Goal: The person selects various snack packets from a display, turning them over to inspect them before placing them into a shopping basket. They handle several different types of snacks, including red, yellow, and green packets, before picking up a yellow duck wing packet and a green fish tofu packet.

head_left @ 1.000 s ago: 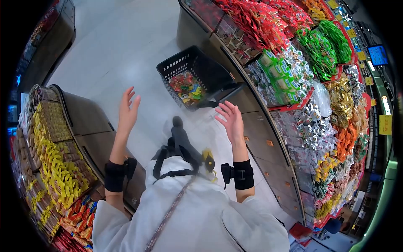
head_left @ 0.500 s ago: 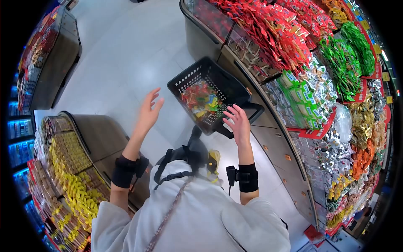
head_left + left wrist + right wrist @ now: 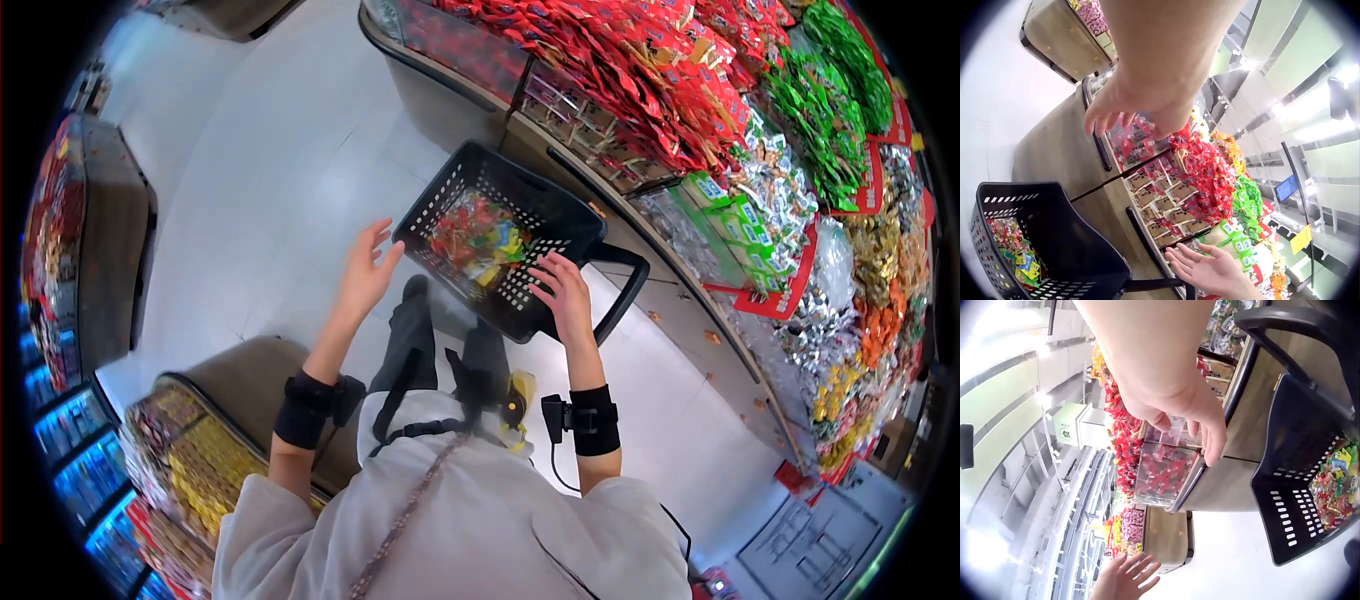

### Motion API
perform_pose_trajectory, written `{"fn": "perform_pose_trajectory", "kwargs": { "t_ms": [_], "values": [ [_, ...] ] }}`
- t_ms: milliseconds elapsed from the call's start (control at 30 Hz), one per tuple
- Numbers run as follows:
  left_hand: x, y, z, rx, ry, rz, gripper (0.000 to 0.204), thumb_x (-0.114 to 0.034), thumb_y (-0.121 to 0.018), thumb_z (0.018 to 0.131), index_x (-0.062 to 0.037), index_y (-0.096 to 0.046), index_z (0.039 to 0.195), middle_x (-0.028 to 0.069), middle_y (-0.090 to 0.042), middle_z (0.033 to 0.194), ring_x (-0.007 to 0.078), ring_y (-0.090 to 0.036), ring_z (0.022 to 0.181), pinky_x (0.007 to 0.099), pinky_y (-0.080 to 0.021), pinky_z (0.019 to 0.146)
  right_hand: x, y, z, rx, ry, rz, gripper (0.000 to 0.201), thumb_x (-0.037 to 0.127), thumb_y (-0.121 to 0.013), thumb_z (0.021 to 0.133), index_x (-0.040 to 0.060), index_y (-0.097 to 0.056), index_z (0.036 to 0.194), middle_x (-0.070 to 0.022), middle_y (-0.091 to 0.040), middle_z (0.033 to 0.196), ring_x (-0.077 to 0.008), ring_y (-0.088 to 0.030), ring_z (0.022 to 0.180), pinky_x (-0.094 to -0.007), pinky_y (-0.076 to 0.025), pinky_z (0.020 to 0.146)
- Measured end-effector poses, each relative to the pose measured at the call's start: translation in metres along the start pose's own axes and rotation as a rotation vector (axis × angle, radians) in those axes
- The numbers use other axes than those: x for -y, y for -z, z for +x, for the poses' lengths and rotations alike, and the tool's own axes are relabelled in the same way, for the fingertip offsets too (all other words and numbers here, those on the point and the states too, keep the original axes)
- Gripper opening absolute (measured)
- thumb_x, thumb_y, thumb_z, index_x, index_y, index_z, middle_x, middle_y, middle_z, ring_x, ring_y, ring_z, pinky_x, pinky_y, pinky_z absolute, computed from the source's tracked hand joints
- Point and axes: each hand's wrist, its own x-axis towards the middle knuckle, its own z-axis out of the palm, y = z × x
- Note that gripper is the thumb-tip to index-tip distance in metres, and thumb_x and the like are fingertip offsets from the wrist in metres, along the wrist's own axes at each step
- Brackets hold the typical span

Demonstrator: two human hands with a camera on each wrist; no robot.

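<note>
Both hands hang in the air with nothing in them. My left hand (image 3: 366,272), fingers loosely bent, is left of a black plastic shopping basket (image 3: 560,205) in the head view. The right hand (image 3: 566,300), its fingers spread and relaxed, overlaps the near right part of the basket in that view, close to the black handle (image 3: 630,290). Small wrapped candies (image 3: 478,238), mostly red with some yellow and green, cover part of the basket's bottom. From the right wrist view the right hand (image 3: 1179,403) is seen above and apart from the basket (image 3: 1285,506).
A curved candy counter (image 3: 620,215) runs along the right, heaped with red packets (image 3: 610,75), green packets (image 3: 825,120) and other sweets. Another counter (image 3: 240,385) stands at lower left, close to my left arm. A further display (image 3: 110,250) is at far left, across the pale floor (image 3: 270,190).
The head view has turned and I have come closer to the basket, which now sits nearer my feet. Both hands stay raised and empty. The lower-left counter has slid down in view.
</note>
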Motion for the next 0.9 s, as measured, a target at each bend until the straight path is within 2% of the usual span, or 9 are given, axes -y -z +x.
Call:
{"fn": "perform_pose_trajectory", "kwargs": {
  "t_ms": [100,200,267,433,533,567,667,800,900],
  "values": [
    [0.033,0.004,0.035,0.074,0.003,-0.1,0.044,-0.019,-0.059,0.082,-0.0067,-0.044,0.121,0.0111,-0.049,0.119,0.0224,-0.048,0.112,0.0361,-0.039,0.089,-0.032,-0.011,0.015,-0.119,-0.009,0.026,0.035,0.021,-0.044,0.088,0.0018,-0.042,0.118,-0.0134,-0.049,0.115,-0.0231,-0.052,0.102,-0.0354,-0.046,0.083],
    [0.048,0.008,0.062,0.158,0.0,-0.056,0.043,-0.018,-0.059,0.082,-0.0068,-0.045,0.121,0.0112,-0.049,0.119,0.0225,-0.047,0.112,0.0363,-0.039,0.089,-0.075,-0.02,0.033,-0.237,-0.087,0.044,0.035,0.021,-0.045,0.088,0.0023,-0.043,0.117,-0.0134,-0.05,0.114,-0.0231,-0.053,0.101,-0.0348,-0.047,0.082],
    [0.058,0.007,0.075,0.209,-0.011,-0.05,0.042,-0.017,-0.059,0.081,-0.0067,-0.045,0.12,0.0121,-0.05,0.117,0.0232,-0.047,0.111,0.0367,-0.039,0.089,-0.104,-0.022,0.045,-0.283,-0.128,0.02,0.032,0.021,-0.042,0.089,0.0031,-0.044,0.116,-0.0132,-0.051,0.113,-0.024,-0.054,0.101,-0.0384,-0.046,0.083],
    [0.095,-0.007,0.093,0.309,0.015,-0.034,0.042,-0.016,-0.059,0.081,-0.0061,-0.045,0.119,0.0133,-0.051,0.116,0.024,-0.048,0.111,0.0363,-0.04,0.089,-0.157,-0.018,0.085,-0.382,-0.236,0.024,0.032,0.02,-0.046,0.086,0.0025,-0.047,0.113,-0.0123,-0.052,0.109,-0.0228,-0.055,0.097,-0.0355,-0.048,0.08],
    [0.113,-0.017,0.099,0.323,0.052,-0.046,0.042,-0.015,-0.059,0.081,-0.005,-0.045,0.119,0.0135,-0.051,0.116,0.024,-0.048,0.11,0.0357,-0.04,0.088,-0.182,-0.007,0.119,-0.419,-0.315,-0.033,0.03,0.019,-0.048,0.085,0.0041,-0.048,0.111,-0.0096,-0.054,0.103,-0.0205,-0.055,0.093,-0.0332,-0.049,0.075],
    [0.119,-0.02,0.102,0.326,0.051,-0.052,0.042,-0.014,-0.059,0.081,-0.0046,-0.045,0.119,0.0134,-0.051,0.116,0.0238,-0.048,0.11,0.0356,-0.04,0.088,-0.189,-0.001,0.132,-0.412,-0.33,-0.089,0.029,0.018,-0.046,0.086,0.0045,-0.048,0.112,-0.0107,-0.053,0.107,-0.0224,-0.056,0.094,-0.0355,-0.048,0.077],
    [0.133,-0.033,0.107,0.343,0.064,-0.073,0.042,-0.013,-0.059,0.081,-0.0036,-0.045,0.119,0.0131,-0.05,0.117,0.0233,-0.047,0.111,0.0351,-0.04,0.088,-0.228,0.027,0.172,-0.443,-0.349,-0.135,0.026,0.017,-0.049,0.085,0.0054,-0.05,0.109,-0.0085,-0.055,0.103,-0.0213,-0.056,0.091,-0.0353,-0.048,0.075],
    [0.159,-0.051,0.124,0.38,0.068,-0.071,0.042,-0.012,-0.058,0.081,-0.0035,-0.044,0.12,0.0127,-0.05,0.117,0.0227,-0.047,0.111,0.0345,-0.039,0.088,-0.257,0.055,0.218,-0.433,-0.467,-0.246,0.023,0.016,-0.052,0.084,0.0084,-0.053,0.106,-0.005,-0.056,0.098,-0.0187,-0.057,0.089,-0.0341,-0.049,0.073],
    [0.177,-0.065,0.14,0.392,0.076,-0.058,0.043,-0.011,-0.057,0.081,-0.0036,-0.043,0.121,0.0126,-0.05,0.117,0.0224,-0.047,0.112,0.0342,-0.038,0.089,-0.273,0.07,0.245,-0.431,-0.462,-0.31,0.021,0.015,-0.052,0.083,0.0096,-0.054,0.104,-0.0037,-0.057,0.097,-0.0178,-0.057,0.089,-0.0336,-0.048,0.072]
  ]
}}
